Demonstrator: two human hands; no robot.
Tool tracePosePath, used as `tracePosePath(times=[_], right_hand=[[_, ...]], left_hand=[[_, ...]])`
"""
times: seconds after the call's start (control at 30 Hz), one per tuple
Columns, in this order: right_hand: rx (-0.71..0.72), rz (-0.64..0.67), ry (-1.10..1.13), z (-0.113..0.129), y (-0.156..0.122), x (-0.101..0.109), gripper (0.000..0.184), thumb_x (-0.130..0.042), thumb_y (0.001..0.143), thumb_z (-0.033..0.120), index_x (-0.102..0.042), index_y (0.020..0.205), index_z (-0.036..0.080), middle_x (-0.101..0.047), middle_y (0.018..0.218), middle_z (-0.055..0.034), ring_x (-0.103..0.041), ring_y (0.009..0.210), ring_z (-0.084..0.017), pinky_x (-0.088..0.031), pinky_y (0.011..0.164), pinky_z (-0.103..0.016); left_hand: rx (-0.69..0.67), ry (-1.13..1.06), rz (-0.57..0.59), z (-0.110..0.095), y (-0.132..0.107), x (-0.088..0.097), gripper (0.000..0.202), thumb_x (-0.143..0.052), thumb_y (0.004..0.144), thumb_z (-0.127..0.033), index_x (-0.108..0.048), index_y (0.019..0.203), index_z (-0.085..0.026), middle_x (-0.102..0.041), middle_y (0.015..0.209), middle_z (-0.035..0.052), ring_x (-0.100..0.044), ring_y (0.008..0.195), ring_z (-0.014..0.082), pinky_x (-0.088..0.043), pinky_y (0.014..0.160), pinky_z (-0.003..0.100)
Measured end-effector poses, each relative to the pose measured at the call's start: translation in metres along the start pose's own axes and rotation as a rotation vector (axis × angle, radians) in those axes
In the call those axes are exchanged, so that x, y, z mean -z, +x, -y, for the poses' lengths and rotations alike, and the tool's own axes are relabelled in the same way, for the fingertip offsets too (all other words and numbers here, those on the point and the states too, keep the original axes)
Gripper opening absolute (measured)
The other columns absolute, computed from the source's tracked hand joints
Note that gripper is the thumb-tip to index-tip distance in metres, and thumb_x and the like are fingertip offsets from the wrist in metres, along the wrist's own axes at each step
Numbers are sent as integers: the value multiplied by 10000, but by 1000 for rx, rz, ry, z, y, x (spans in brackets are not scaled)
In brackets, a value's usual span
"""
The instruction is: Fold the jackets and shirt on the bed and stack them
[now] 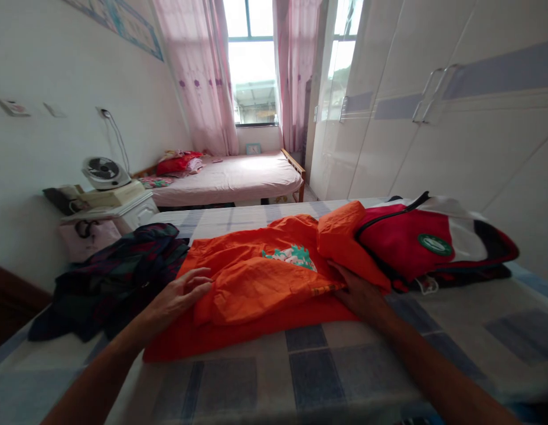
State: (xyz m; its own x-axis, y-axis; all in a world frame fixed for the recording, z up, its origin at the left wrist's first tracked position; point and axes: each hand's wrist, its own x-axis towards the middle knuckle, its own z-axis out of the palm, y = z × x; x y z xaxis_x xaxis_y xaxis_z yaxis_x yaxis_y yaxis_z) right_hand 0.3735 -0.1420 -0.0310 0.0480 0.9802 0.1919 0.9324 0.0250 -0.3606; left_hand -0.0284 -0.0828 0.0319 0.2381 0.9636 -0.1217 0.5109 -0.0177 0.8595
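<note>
- Leftmost, taking the shirt as our clock's centre, we see a fan (105, 170) at ten o'clock.
- At nine o'clock we have dark clothes (118, 283), heaped just beside the shirt.
- Our left hand (188, 290) rests on the shirt's nine o'clock edge, fingers extended and loosely apart, gripping nothing that we can see.
- Near twelve o'clock, well apart, we see a bed (238, 171) with pink bedding.
- At the centre we have the orange shirt (260, 289), partly folded on a checked sheet (225, 378).
- Our right hand (358, 298) touches its three o'clock side; orange cloth hides the fingertips, so we cannot tell whether they grip.
- Between two and three o'clock we have a jacket (402, 236), right beside the shirt.
</note>
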Motion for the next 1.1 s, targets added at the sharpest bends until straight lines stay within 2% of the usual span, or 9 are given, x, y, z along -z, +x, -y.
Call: tracePosePath(times=[0.07,0.17,0.33,0.53,0.63,0.7,0.8,0.97,1.1], right_hand=[[30,-15,0,-1,1,-1,590,-460,849,413,-375,1397,212,-445,1408,-85,-438,1271,-269,-355,1050,-453],[64,-37,-7,-4,1,-3,597,-482,839,392,-374,1397,209,-431,1418,-82,-422,1284,-263,-325,1073,-447],[55,-18,0,-4,0,-2,571,-485,828,352,-409,1374,204,-478,1379,-98,-489,1228,-268,-363,1046,-456],[226,9,54,30,-5,25,587,-473,810,288,-397,1380,172,-419,1426,-95,-401,1301,-227,-293,1102,-406],[317,70,98,52,-5,38,570,-485,818,278,-410,1379,207,-407,1437,-64,-356,1328,-218,-280,1110,-387],[356,209,128,63,2,42,503,-508,829,322,-494,1321,224,-501,1364,-64,-446,1262,-238,-351,1063,-380],[370,342,193,74,30,47,386,-513,841,394,-628,1168,223,-658,1151,-64,-608,1049,-239,-464,926,-347],[219,7,200,82,125,48,466,-421,880,381,-544,1265,148,-560,1299,-94,-518,1185,-197,-375,1013,-291],[-5,-18,-7,64,205,30,471,-419,863,300,-533,1261,77,-527,1319,-166,-488,1217,-221,-358,1013,-299]], left_hand=[[-54,98,-79,1,-2,-4,640,-657,660,-518,-585,1184,-157,-673,1084,104,-623,1013,257,-489,872,322],[-144,269,-187,4,3,-9,555,-561,718,-434,-589,1177,-124,-670,1036,113,-635,956,255,-489,865,360],[-373,577,-357,14,2,-20,450,-415,836,-352,-606,1168,-116,-548,1273,152,-503,1194,265,-355,1052,407],[-490,807,-204,23,-7,-34,483,-385,899,-456,-483,1325,-251,-335,1486,71,-245,1382,265,-262,1106,473],[-402,852,-91,27,-6,-34,497,-350,907,-478,-453,1345,-266,-394,1450,72,-290,1364,269,-271,1088,504],[-373,844,-32,24,-2,-31,476,-327,912,-491,-493,1312,-292,-456,1410,56,-351,1335,263,-291,1076,499],[-418,818,-48,8,15,-19,458,-285,929,-470,-621,1175,-278,-540,1339,48,-428,1284,231,-325,1066,418],[-333,931,-202,-14,85,8,428,-340,914,-356,-589,1208,-169,-511,1350,114,-482,1224,225,-343,1043,336],[-224,963,-166,-7,142,27,439,-480,832,-309,-573,1227,-142,-521,1329,159,-472,1230,274,-354,1022,377]])
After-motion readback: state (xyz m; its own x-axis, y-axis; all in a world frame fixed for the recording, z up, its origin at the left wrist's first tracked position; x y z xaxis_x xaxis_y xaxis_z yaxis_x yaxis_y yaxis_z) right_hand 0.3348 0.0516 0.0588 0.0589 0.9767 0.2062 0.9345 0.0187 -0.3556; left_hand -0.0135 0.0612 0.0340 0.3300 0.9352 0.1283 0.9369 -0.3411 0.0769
